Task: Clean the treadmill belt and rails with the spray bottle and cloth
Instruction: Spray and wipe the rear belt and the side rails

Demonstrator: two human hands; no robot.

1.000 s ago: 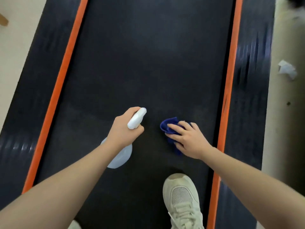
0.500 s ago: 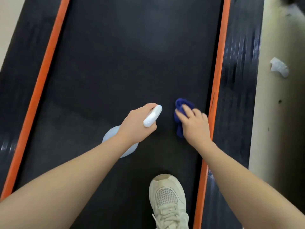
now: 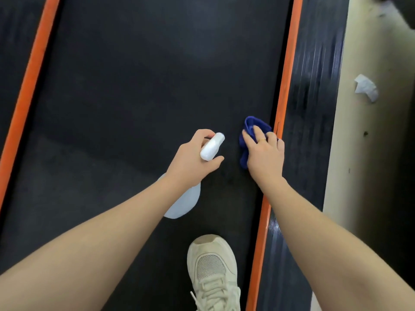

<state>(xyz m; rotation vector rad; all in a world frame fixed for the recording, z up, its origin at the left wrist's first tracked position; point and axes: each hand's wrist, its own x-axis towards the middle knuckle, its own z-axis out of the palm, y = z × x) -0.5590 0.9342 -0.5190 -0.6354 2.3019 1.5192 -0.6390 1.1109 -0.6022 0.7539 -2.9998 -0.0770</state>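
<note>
The black treadmill belt [image 3: 143, 104] fills the view, with an orange strip on each side and a ribbed black right rail [image 3: 312, 108]. My left hand [image 3: 190, 160] grips a white spray bottle [image 3: 212, 146] by its head; the pale bottle body [image 3: 184, 203] hangs below my wrist, nozzle pointing up the belt. My right hand [image 3: 263, 156] presses a crumpled blue cloth [image 3: 249, 131] flat onto the belt, right against the right orange strip [image 3: 284, 90]. Its fingers lie fairly straight over the cloth.
A cream sneaker [image 3: 213, 272] stands on the belt at the bottom centre. The left orange strip [image 3: 29, 81] and left rail run along the left edge. Beige floor lies to the right with a crumpled white tissue [image 3: 366, 88] on it.
My right hand has slid the blue cloth to the right and forward, from mid-belt up to the right orange strip. My left hand with the bottle followed slightly forward.
</note>
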